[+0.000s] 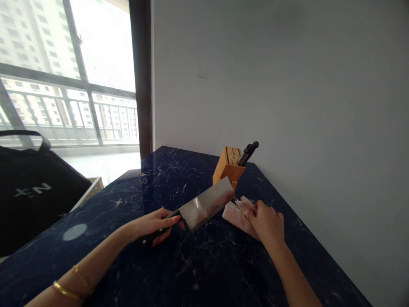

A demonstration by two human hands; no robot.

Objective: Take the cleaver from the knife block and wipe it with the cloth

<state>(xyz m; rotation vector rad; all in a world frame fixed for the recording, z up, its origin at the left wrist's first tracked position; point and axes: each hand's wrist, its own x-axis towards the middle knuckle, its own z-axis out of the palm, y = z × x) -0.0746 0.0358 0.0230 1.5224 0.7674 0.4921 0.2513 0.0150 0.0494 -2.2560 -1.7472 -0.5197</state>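
Observation:
My left hand [159, 224] is closed around the black handle of a cleaver [207, 204]. Its broad steel blade slants up to the right above the table, its far end in front of a wooden knife block [227, 164]. My right hand [266, 221] pinches a corner of a folded pale pink cloth [238, 218], just right of the blade's tip. The rest of the cloth lies on the table, partly hidden under that hand. Black-handled tools [248, 152], perhaps scissors or a knife, stick out of the block's right side.
The dark blue marbled table [179, 175] meets a grey wall [287, 94] at the back and right. At the left stand a black bag [38, 192] and a pale crate [92, 189] beyond the table edge. A large window [105, 64] is behind them.

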